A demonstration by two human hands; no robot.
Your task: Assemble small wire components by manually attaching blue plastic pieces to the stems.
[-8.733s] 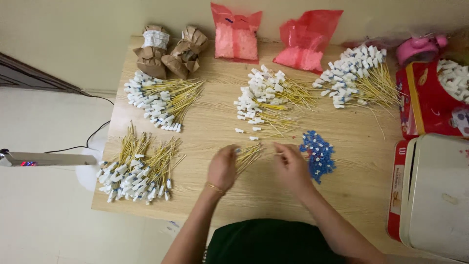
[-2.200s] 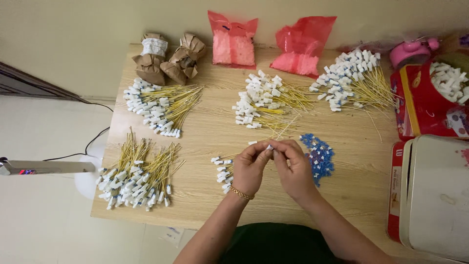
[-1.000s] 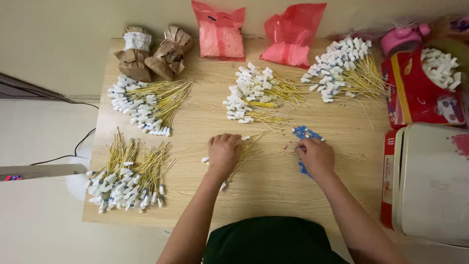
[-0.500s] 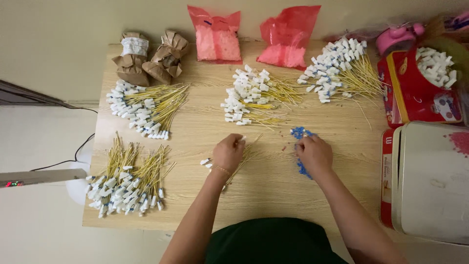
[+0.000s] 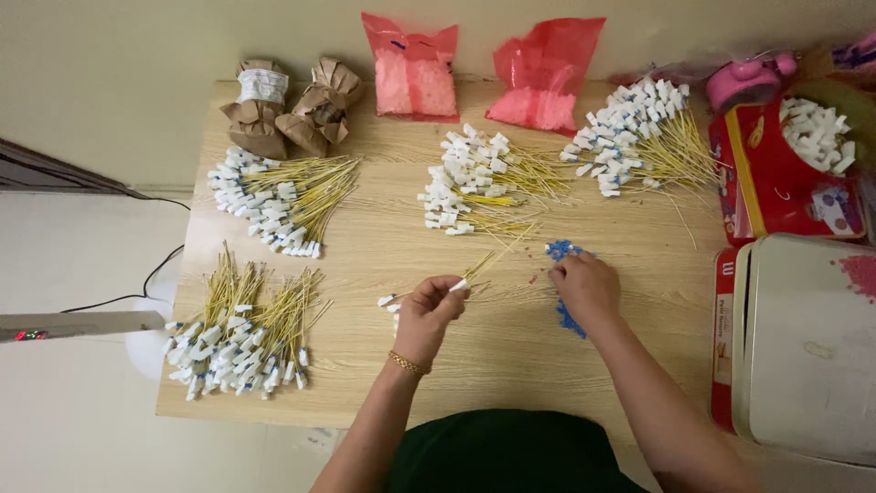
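Now your left hand [image 5: 429, 309] pinches 1 yellow wire [image 5: 479, 267], its long axis slanting far-right from your fingertips, while your right hand [image 5: 587, 285] rests curled on the blue caps [image 5: 564, 248] just right of the wire's tip, nearer them; whether it grips 1 is hidden.

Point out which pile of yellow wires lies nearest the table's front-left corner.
The pile of yellow wires left of the left hand; the other piles lie farther back.

Along the table's far edge we see two crumpled brown paper bags [image 5: 287, 114] and two pink plastic bags [image 5: 484, 73], with a red printed box [image 5: 757, 173] at the right.
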